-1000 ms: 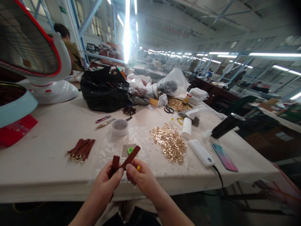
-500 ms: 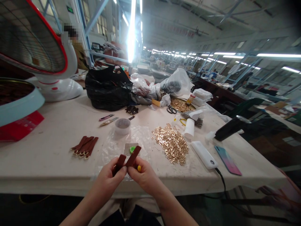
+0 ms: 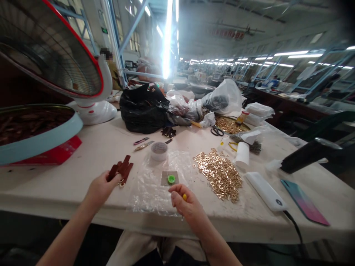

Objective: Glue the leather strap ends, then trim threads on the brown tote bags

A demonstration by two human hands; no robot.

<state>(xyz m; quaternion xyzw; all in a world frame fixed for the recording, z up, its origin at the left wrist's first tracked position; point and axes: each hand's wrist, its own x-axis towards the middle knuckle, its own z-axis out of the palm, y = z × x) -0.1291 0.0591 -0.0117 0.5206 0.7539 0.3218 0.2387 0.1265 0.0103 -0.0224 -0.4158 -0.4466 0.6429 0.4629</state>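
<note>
My left hand is at the left, its fingers closed on a brown leather strap. That strap lies against a small pile of similar straps with gold rings at their near ends. My right hand is curled in front of the clear plastic sheet, with a small yellow end showing between its fingers. The rest of that yellow thing is hidden in the hand. Just beyond it, a green cap-like dish sits on a small grey plate. A heap of gold rings lies to the right.
A tape roll stands behind the sheet. Rightward are a white power bank with a cable and a phone. A blue-rimmed tray of brown pieces and a fan occupy the left; bags line the back.
My hands, together over the sheet before, have moved apart. The left carried a brown strap left to the pile; the right moved slightly right with the yellow-ended thing. The view has turned left.
</note>
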